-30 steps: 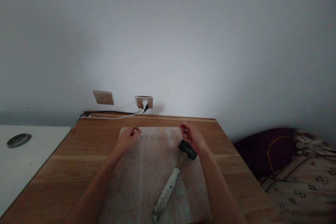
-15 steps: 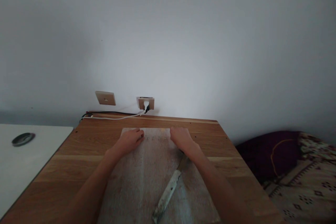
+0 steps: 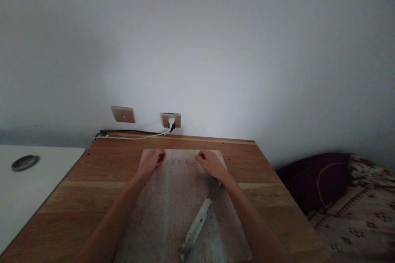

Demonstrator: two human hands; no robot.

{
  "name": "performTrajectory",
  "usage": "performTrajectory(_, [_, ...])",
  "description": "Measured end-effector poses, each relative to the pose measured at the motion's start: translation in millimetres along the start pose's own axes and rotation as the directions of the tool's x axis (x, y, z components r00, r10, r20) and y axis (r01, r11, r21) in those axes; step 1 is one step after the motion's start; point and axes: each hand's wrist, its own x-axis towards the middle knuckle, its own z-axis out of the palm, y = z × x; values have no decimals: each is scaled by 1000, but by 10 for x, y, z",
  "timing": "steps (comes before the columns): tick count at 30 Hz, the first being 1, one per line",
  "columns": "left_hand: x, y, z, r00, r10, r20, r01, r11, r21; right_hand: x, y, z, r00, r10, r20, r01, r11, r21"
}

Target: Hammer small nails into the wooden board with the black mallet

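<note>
Board [image 3: 168,209] lay beneath both hands and a mallet [image 3: 197,222].
Tabletop [image 3: 70,197] spread wide left of board; left hand [image 3: 153,160] at its far-left corner, fingers curled narrow; mallet aslant on its right half, head hidden; right hand [image 3: 211,162] near its far-right corner, curled likewise. Couldn't tell whether either gripped anything. Tabletop continued right.

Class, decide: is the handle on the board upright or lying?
Lying: the handle stretches diagonally along the board; the right wrist hides its far end.
</note>
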Motion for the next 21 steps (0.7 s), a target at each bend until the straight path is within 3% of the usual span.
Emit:
performTrajectory(2, [-54, -1, 1, 995, 96, 29, -99, 910, 402, 31, -40, 146, 999, 26, 23, -24, 995, -101])
performTrajectory(5, [-112, 17, 53, 971, 165, 176, -240, 583, 776, 61, -112, 245, 998, 44, 51, -34, 983, -182])
performTrajectory(7, [-110, 31, 99, 940, 160, 303, -342, 431, 835, 69, -150, 217, 998, 25, 54, -15, 984, -177])
performTrajectory(11, [-13, 56, 138, 846, 151, 512, -534, 237, 812, 39, -154, 11, 999, -34, -35, 32, 998, -56])
performTrajectory(13, [43, 72, 124, 822, 133, 554, -569, 205, 796, -8, -129, -88, 995, -27, -98, 30, 999, 31])
performTrajectory(16, [93, 108, 90, 800, 138, 585, -600, 238, 764, -90, -107, -137, 992, 11, -127, 4, 993, 119])
performTrajectory(21, [130, 181, 66, 791, 176, 585, -609, 304, 732, -90, -197, 59, 998, 20, -54, -18, 999, 45])
